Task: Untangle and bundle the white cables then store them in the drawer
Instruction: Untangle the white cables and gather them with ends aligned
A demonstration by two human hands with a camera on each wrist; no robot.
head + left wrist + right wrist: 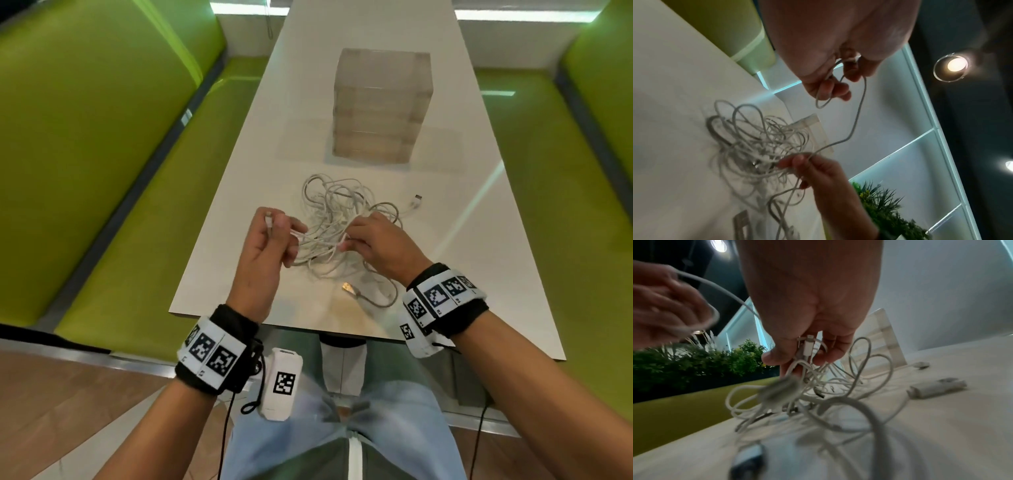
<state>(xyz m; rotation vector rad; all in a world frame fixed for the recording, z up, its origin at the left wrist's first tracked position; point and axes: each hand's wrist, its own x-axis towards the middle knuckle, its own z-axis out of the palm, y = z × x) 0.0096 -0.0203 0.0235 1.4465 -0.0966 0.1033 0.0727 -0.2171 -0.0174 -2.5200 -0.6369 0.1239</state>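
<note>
A tangled heap of white cables (337, 219) (760, 142) (828, 386) lies on the white table (239, 240) in front of me. My left hand (270, 236) (834, 81) is raised at the heap's left edge and grips one cable end, its small plug sticking up above the thumb. My right hand (363, 240) (803, 353) pinches several strands and a plug at the right side of the heap. A single strand runs between the two hands. The translucent drawer unit (380, 106) stands behind the heap, all drawers pushed in.
A USB plug (349, 287) lies near the table's front edge, another plug (416, 202) to the heap's right. Green padded benches (102, 137) flank the table on both sides. Plants (694, 363) stand beyond the left bench.
</note>
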